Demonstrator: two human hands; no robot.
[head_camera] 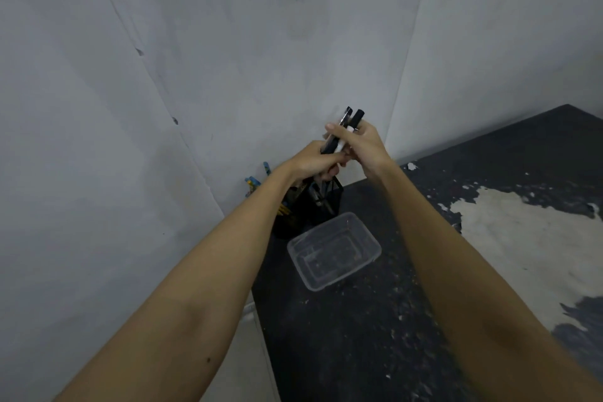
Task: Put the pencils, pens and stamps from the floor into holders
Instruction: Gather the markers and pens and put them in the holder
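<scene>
Holding a small bundle of black pens with white bands [347,127] upright between them, both hands meet near the middle of the view, raised above the far left corner of the dark table [359,320]. The left hand [313,161] has its fingers curled round the lower part of the bundle, while the right hand [359,142] has its fingers and thumb wrapped round the pens higher up, so that only the black tops stick out above it. How many pens are in the bundle is hard to tell.

Just below the hands, against the pale grey wall [228,42], stands a black mesh holder [326,202] with some dark items in it; blue and yellow pencils [253,183] poke out on its left side, partly hidden by the left forearm. Just beside the holder, nearer the person, lies a clear rectangular plastic container [332,250] on the table. To the right, the table's dark coating is worn away in a large pale patch [522,238].
</scene>
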